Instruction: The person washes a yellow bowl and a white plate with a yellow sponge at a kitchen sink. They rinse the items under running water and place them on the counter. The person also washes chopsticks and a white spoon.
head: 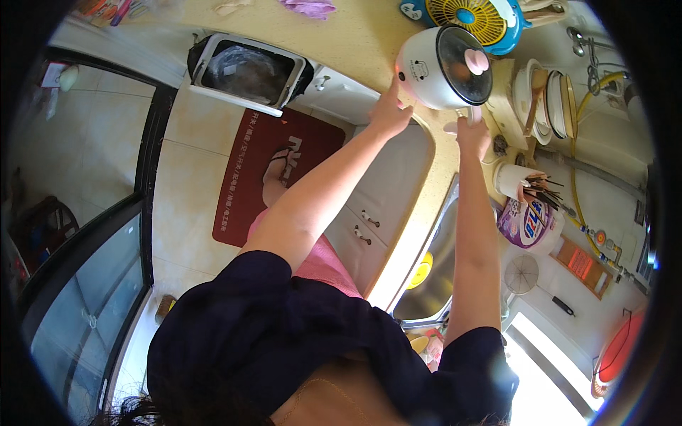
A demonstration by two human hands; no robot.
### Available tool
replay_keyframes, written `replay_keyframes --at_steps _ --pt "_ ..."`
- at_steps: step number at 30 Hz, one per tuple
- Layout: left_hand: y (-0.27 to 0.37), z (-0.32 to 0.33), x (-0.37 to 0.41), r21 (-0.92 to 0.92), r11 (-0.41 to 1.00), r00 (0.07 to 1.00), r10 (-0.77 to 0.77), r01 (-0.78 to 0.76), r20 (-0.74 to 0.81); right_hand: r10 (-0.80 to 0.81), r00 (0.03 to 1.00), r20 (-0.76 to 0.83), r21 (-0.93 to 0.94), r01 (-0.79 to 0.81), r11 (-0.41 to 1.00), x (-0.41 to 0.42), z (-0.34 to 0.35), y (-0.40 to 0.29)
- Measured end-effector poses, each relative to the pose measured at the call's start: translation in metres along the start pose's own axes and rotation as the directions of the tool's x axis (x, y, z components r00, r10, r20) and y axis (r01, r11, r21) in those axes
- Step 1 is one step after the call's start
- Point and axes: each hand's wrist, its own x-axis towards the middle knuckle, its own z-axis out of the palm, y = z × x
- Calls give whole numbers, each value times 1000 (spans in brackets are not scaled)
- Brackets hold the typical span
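A white electric cooking pot (432, 89) stands on the cream countertop (367, 37). Its dark-rimmed glass lid (457, 50) is on, topped with a pink knob (476, 62); contents under the glass are hard to make out. At the pot's lower side, near a small dark control and an orange glow, my left hand (392, 113) reaches up with a finger touching the pot and the thumb apart. My right hand (473, 138) is closed around the pot's pale pink handle (474, 113).
Behind the pot is a blue-and-yellow fan (466, 16). Plates (557, 104), a chopstick holder (509, 178) and a purple-labelled detergent container (525, 226) line the wall side. A sink (426, 298) lies nearer me. An open, lined bin (245, 72) hangs by the cabinets, above a red mat (240, 186).
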Motion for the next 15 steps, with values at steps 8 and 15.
replay_keyframes --at_steps 8,15 --pt "2 7 6 33 997 998 -64 64 -3 -26 997 -72 87 33 996 6 11 9" --pt "-3 17 7 -4 999 998 -49 49 -47 -99 986 -132 45 105 993 -1 6 3"
